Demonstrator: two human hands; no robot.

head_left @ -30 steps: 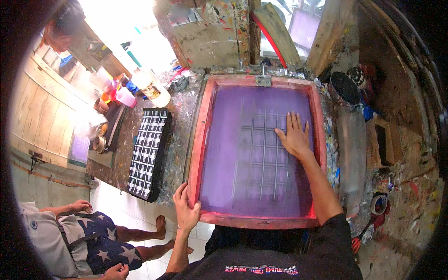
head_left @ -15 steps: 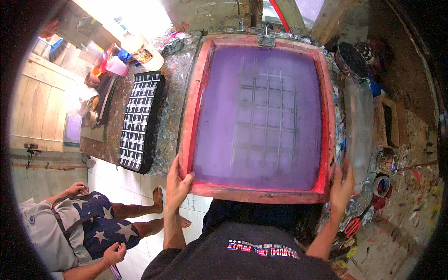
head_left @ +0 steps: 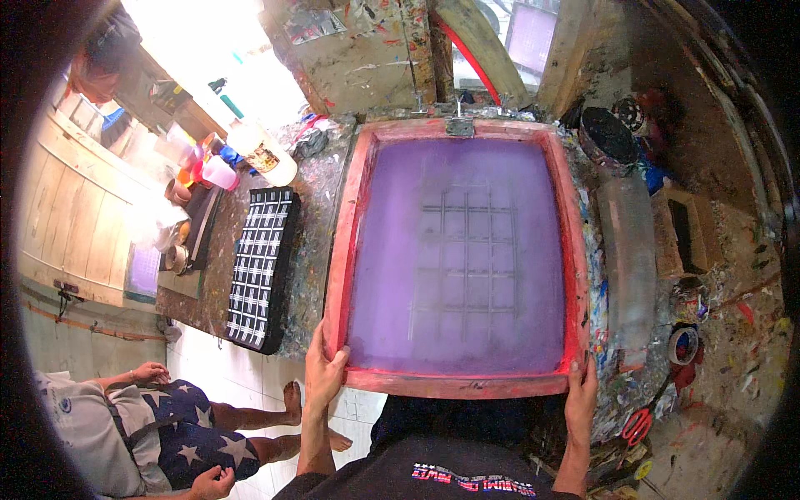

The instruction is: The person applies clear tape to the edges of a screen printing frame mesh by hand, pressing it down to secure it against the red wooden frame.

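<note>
My left hand [head_left: 327, 367] grips the lower left corner of a pinkish-red wooden screen frame [head_left: 457, 383], thumb on the rim. My right hand [head_left: 582, 385] holds the lower right corner, fingers at its outer side. The frame's translucent purple mesh [head_left: 383, 258] shows a faint dark grid of crossing lines. A metal clamp [head_left: 460, 127] sits at the middle of the far rail. Left of the frame, a black-and-white checked flat piece [head_left: 259, 267] lies on the paint-stained table [head_left: 192, 300].
A white jug [head_left: 265, 157], colored cups [head_left: 218, 172], a black round container [head_left: 605, 137], a greyish strip [head_left: 627, 267], a wooden box [head_left: 679, 229] and red-handled scissors [head_left: 638, 425] surround the frame. Another person [head_left: 100, 417] sits at lower left, bare feet on white tiles.
My right hand has left the mesh and moved down to grip the frame's lower right corner. My left hand stays on the left corner. The whole view shifted up and back down.
</note>
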